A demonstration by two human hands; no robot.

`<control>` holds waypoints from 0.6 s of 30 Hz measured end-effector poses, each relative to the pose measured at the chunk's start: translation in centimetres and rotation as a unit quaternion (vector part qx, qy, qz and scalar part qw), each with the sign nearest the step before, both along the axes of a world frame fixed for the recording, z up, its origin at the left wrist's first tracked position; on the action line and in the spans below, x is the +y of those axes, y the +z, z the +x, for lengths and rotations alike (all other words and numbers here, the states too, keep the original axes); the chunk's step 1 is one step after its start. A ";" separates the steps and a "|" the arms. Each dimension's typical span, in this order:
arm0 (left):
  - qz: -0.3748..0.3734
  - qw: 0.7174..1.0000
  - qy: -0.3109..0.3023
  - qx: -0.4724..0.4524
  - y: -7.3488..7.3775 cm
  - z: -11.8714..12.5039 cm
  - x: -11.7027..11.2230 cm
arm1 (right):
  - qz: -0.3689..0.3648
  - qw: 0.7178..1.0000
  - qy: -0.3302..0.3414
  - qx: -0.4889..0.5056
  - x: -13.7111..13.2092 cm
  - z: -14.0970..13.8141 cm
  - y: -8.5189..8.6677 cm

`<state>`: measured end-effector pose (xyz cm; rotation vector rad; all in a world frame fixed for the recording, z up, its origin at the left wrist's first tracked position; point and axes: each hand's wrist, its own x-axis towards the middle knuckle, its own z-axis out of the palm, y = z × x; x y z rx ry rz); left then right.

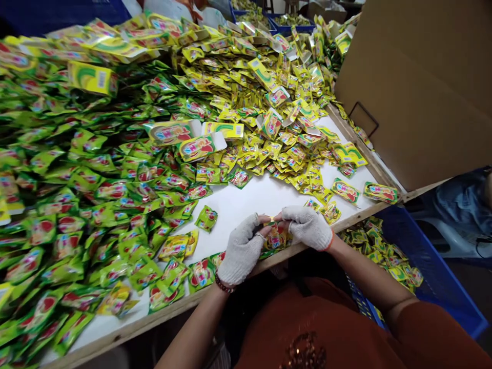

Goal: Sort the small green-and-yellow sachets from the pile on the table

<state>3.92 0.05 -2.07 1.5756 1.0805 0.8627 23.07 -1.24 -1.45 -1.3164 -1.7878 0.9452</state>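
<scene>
Just above the table's front edge, my two gloved hands meet at a small yellow sachet (275, 236) with a red and blue print. My left hand (243, 248), in a white knit glove with bare fingertips, pinches its left upper side. On the opposite side, the fingers of my right hand (307, 225) close on its top corner. A green sachet (206, 219) lies alone on the white tabletop (246, 201), left of my hands. More green sachets (202, 272) line the front edge beside my left wrist. Yellow sachets (329, 211) lie close to my right hand.
Green sachets (96, 189) heap up on the left, yellow sachets (246, 87) at the back. Small printed boxes (197, 147) lie among them. A wooden rim (369, 207) borders the table. A large cardboard box (418, 87) stands right, above a blue crate (442, 279) holding sachets.
</scene>
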 end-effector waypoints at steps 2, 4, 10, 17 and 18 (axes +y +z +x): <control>-0.025 0.999 0.000 -0.026 -0.1 0.2 0.3 | 0.008 0.999 -0.044 0.009 -0.4 0.8 0.9; -0.044 0.998 -0.007 -0.047 -0.1 0.4 0.7 | 0.007 0.996 -0.084 -0.002 -1.2 2.9 2.8; -0.040 0.998 -0.015 0.038 -0.6 1.0 1.6 | 0.028 0.973 -0.100 -0.207 -4.6 11.4 7.7; 0.153 0.946 -0.152 0.241 -1.0 3.7 1.7 | -0.004 0.971 -0.061 -0.233 -3.1 9.1 3.9; 0.187 0.925 -0.176 0.279 -1.0 4.2 1.7 | -0.013 0.971 -0.042 -0.237 -2.5 8.1 3.3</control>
